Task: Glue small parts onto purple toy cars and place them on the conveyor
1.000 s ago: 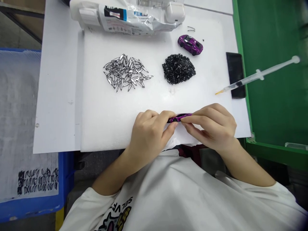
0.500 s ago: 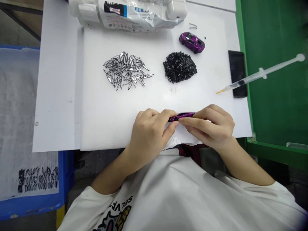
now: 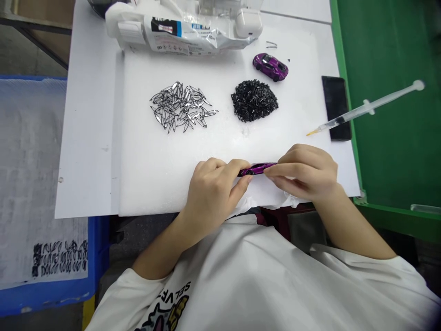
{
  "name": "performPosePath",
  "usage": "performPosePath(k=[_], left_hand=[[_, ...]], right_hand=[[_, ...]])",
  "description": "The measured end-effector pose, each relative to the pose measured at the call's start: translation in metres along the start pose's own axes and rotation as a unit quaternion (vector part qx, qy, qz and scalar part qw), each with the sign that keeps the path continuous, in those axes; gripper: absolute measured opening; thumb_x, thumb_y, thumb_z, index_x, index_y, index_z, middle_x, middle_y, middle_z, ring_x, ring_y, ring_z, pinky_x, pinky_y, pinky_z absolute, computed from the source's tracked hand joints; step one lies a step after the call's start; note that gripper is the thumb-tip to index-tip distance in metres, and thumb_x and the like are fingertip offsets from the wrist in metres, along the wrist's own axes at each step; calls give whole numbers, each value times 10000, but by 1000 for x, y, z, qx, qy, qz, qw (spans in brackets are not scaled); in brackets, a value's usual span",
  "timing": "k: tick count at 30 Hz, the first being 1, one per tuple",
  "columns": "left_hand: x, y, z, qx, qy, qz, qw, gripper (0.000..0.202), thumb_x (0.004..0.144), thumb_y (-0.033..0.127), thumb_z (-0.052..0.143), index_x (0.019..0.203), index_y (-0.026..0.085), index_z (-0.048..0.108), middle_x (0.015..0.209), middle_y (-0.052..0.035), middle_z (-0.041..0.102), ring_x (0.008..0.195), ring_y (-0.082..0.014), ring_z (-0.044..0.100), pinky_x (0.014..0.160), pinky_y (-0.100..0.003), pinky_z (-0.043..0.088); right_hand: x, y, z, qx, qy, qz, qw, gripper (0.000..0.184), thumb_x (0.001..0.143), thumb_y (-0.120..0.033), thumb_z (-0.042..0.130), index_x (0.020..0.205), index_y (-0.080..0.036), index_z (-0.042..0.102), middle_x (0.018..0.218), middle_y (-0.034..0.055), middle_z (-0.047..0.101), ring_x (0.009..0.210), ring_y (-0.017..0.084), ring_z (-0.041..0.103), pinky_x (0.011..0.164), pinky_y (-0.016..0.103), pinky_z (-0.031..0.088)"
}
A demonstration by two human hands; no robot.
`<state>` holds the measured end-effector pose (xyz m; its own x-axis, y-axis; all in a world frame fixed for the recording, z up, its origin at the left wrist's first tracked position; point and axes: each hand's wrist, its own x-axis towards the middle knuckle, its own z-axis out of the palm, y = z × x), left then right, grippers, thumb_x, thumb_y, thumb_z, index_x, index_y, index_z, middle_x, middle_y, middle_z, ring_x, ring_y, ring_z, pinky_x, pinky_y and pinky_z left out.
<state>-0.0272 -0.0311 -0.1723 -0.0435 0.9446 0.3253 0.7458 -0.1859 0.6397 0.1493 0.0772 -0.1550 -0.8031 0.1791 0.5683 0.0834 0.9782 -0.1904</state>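
Observation:
My left hand (image 3: 212,197) and my right hand (image 3: 303,174) both grip a small purple toy car (image 3: 257,169) just above the near edge of a white foam board (image 3: 155,184). The car lies sideways, its middle pinched between the fingertips of both hands. A second purple toy car (image 3: 270,67) rests at the far right of the board. A heap of tiny black parts (image 3: 254,101) sits in front of it, and to the left lies a pile of slender clear, black-edged pieces (image 3: 181,106).
A syringe with an orange tip (image 3: 365,109) lies across a black phone (image 3: 336,108) at the board's right. A foil-and-plastic pouch (image 3: 182,32) sits at the far edge. Green surface (image 3: 389,92) lies to the right, a blue bin (image 3: 41,184) to the left.
My right hand's fingers have eased slightly rightward along the car, and the car sits a little further left. The view has shifted slightly with my head.

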Motion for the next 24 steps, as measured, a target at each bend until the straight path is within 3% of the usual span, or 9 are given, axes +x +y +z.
performPosePath(k=[3, 10, 24], left_hand=[[0, 0, -1, 2, 1, 0, 1000, 166, 881, 291, 534, 975, 194, 630, 785, -7, 672, 745, -162, 570, 706, -308, 418], [-1, 1, -1, 5, -4, -1, 1000, 161, 884, 288, 530, 980, 197, 622, 812, -1, 679, 764, -159, 573, 716, -308, 421], [-1, 0, -1, 2, -4, 2, 1000, 165, 888, 283, 522, 985, 191, 617, 805, -7, 673, 764, -160, 574, 718, -310, 422]], right_hand=[[1, -2, -1, 9, 11, 23, 1000, 125, 796, -94, 615, 889, -169, 579, 707, 16, 535, 589, 95, 480, 495, 223, 414], [3, -4, 6, -56, 15, -7, 998, 80, 803, -142, 626, 871, -178, 604, 728, 16, 535, 611, 104, 464, 517, 245, 410], [5, -4, 4, -71, -5, -9, 997, 93, 820, -141, 590, 884, -208, 595, 705, 4, 519, 580, 92, 462, 513, 227, 411]])
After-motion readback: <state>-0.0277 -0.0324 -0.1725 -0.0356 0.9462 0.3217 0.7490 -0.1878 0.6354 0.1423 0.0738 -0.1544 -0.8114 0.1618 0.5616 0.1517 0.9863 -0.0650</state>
